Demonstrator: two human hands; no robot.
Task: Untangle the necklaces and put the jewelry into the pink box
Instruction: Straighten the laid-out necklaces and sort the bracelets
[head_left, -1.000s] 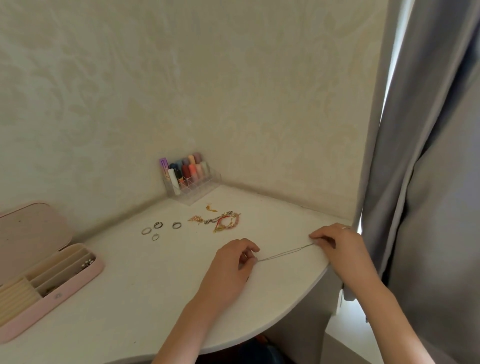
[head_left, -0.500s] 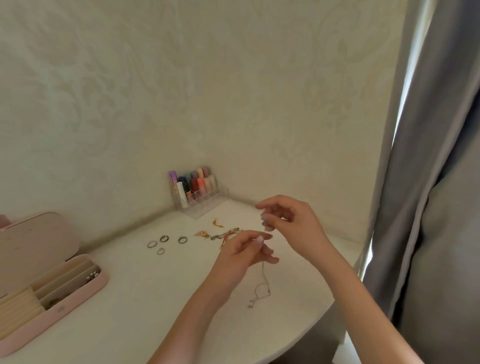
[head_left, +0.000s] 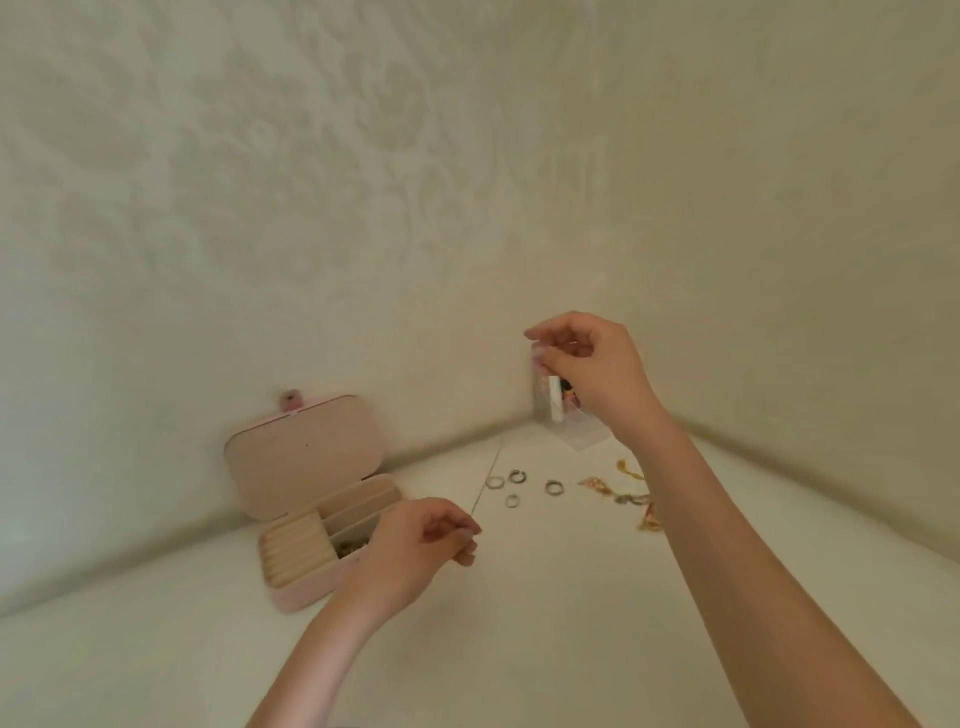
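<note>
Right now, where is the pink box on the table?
In the head view the pink box stands open on the left of the table, near the wall, just behind the left hand and left of the loose rings.

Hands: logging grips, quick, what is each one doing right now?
Left hand: pinches the thin chain.
Right hand: pinches the chain's upper end, held raised.

No readable text, label, brand or number shows on anything here
</note>
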